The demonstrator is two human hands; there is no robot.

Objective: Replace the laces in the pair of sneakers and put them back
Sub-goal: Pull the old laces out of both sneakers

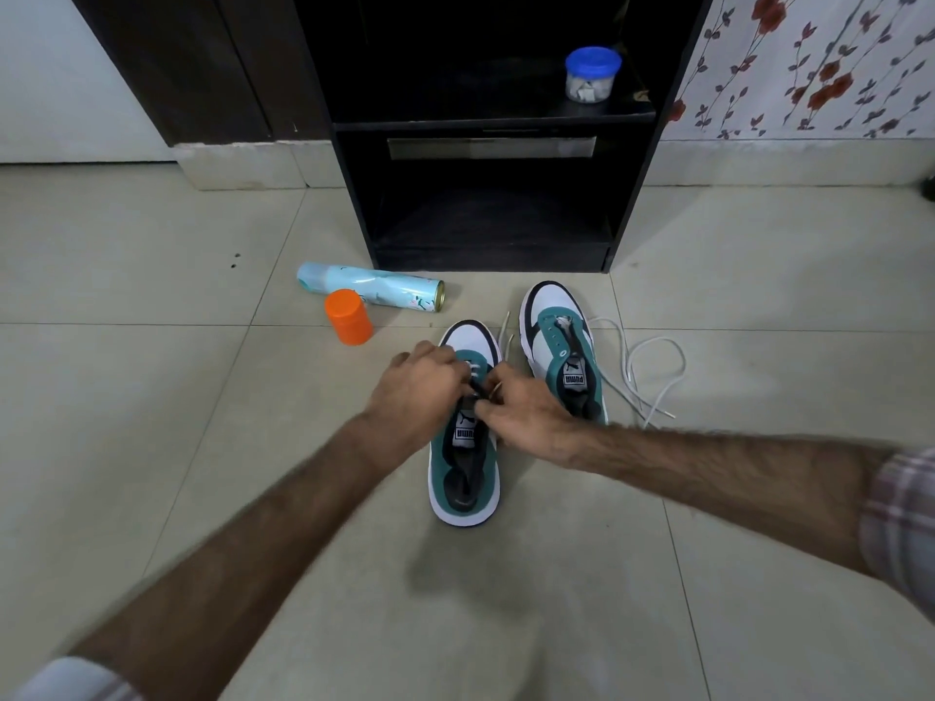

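Sneaker (464, 462) is sitting under both hands: left hand (417, 392) and right hand (528, 419) seemingly pinching lace (506, 328) for threading.

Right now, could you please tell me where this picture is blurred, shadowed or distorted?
Head view: the forearms and the plaid sleeve smear toward the frame edges; a soft shadow lies on the pale tiled floor below the green-and-white sneaker; the black shelf unit leans from wide-angle distortion.
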